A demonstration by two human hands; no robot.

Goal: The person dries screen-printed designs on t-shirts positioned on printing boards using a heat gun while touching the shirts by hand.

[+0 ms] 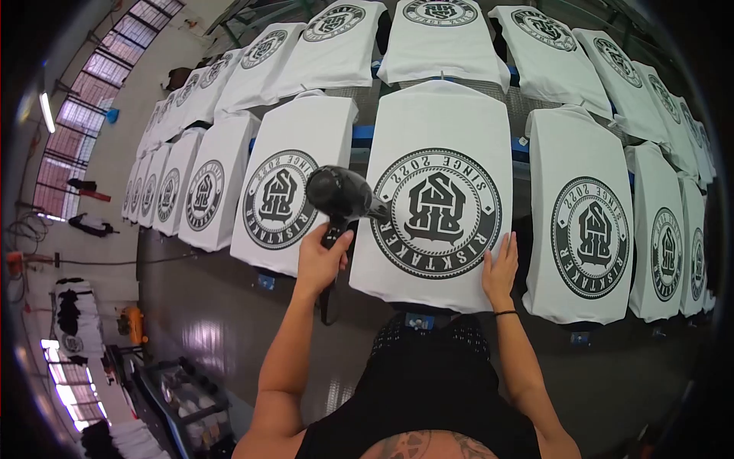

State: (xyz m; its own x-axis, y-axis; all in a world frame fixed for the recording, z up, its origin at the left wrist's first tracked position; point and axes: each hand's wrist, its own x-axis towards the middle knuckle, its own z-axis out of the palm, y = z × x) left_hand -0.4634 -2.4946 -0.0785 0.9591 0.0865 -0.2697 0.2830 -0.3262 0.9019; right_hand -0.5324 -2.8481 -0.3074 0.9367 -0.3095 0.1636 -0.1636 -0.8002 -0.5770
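Observation:
My left hand [324, 256] is wrapped round the handle of a black hair dryer [340, 191]. The dryer's nozzle points right, over the left edge of the round black print on a white shirt [440, 115] stretched on a board in front of me. My right hand [501, 268] lies flat with its fingers stretched out on the lower right edge of that shirt. The print reads "RISKTAKER SINCE 2022" and appears upside down. Another printed shirt [298, 122] is on the left, partly behind the dryer, and one more [573, 145] is on the right.
Several more printed white shirts on boards run in two rows to both sides, on a blue rail [363, 131]. A cable [115, 263] stretches from the left wall towards the shirts. At the lower left are a dark metal rack [176, 421] and an orange machine [135, 324].

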